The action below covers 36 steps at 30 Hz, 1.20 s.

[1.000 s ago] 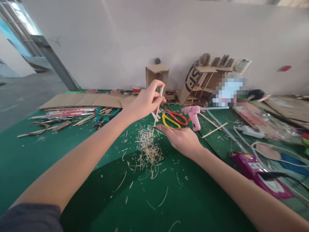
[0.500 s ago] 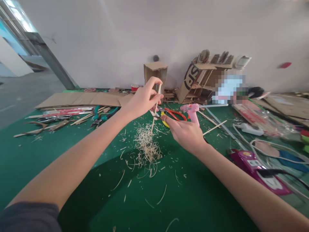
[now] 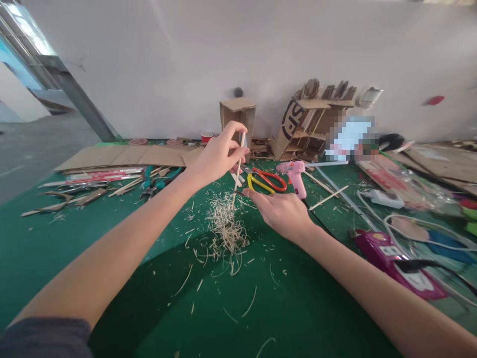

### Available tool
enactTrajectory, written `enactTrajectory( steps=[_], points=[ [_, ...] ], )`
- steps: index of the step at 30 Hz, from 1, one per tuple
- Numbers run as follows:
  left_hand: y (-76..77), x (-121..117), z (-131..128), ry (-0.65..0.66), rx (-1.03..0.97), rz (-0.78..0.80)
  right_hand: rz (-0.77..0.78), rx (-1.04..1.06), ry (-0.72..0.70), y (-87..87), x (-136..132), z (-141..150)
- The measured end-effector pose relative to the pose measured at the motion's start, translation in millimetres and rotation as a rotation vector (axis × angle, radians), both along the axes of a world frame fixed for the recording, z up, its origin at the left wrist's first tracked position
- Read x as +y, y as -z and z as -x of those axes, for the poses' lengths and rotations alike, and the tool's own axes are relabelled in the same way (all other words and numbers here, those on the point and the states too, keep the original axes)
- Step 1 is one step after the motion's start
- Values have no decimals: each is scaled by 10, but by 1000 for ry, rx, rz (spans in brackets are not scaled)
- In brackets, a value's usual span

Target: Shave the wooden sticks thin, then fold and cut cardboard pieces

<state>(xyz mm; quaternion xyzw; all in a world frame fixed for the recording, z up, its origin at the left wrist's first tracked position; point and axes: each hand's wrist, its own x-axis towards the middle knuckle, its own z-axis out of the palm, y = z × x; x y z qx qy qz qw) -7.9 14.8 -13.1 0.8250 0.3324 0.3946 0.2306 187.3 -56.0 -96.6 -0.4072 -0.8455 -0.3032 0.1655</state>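
Observation:
My left hand [image 3: 218, 156] pinches the upper part of a thin, pale wooden stick [image 3: 238, 174] between thumb and fingers. The stick leans slightly, its lower end down in a heap of curled wood shavings [image 3: 226, 231]. In my right hand [image 3: 286, 214] is a small dark blade [image 3: 240, 193], its tip against the stick's lower part; its handle is hidden by the fingers. Just behind the right hand lie scissors with one red and one yellow handle [image 3: 265, 180]. A pink glue gun [image 3: 297, 179] stands right of them.
Cardboard structures [image 3: 285, 129] stand against the wall. Teal-handled pliers [image 3: 149, 181], sticks and a cardboard strip [image 3: 119, 155] lie left. On the right are a purple power strip [image 3: 395, 261], cables and plastic bags [image 3: 417, 191]. Loose shavings dot the green tabletop [image 3: 179, 313].
My right hand rose along the stick with the blade, then came back down near the shavings. My left hand kept its hold on the stick throughout.

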Motion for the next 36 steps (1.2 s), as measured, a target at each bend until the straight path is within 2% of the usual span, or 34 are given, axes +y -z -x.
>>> enactTrajectory(
  steps=[8,15,23,28,33,36],
  points=[
    [-21,-20,-2,7,-13,37,173,-95,-3,31,-60,63],
    [-35,-19,-3,12,-1,37,9,35,33,-40,24,9],
    [-50,-31,1,13,26,-2,92,-116,-76,-30,-55,25],
    [-50,-32,9,2,36,-10,-41,-24,14,-83,-21,11],
    [-56,-36,12,5,37,4,-30,-86,-97,0,-15,19],
    [-58,-34,10,10,40,4,-81,-52,-80,-6,-6,9]
  ],
)
